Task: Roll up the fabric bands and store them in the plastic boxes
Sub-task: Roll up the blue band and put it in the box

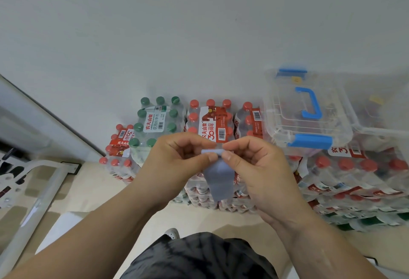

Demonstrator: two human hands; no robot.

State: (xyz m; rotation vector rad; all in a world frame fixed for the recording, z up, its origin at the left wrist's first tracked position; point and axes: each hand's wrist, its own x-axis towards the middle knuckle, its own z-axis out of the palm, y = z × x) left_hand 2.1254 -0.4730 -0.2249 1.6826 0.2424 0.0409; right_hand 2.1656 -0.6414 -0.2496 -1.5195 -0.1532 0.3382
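Closest to the camera is the person's dark patterned clothing (199, 256), with the toe of a pale shoe (172, 233) just past it on a beige tiled floor (199, 216). To the left, a white metal frame (39, 190) stands on the same floor.

Both bare forearms reach forward and meet in the middle of the view. The left hand (174, 159) and right hand (254, 163) are both closed on a light blue fabric band (218, 179). Thumb and fingers of each hand pinch an end of the small roll at the band's top edge. The rest of the band hangs loose below the roll, between the wrists, in the air above the bottles.

Beyond the hands, shrink-wrapped packs of water bottles are stacked several layers high on the floor. Most are red-capped packs (210, 121), and one green-capped pack (158, 119) sits on the left.

On the higher stack to the right rests a clear plastic box (276, 110) with its lid on, which has a blue handle and blue clips. A second clear box (376, 106) sits just beside it on the far right, too blurred to make out what is inside.

Behind everything is a plain pale wall (177, 35), which a grey panel (33, 112) meets on the left.
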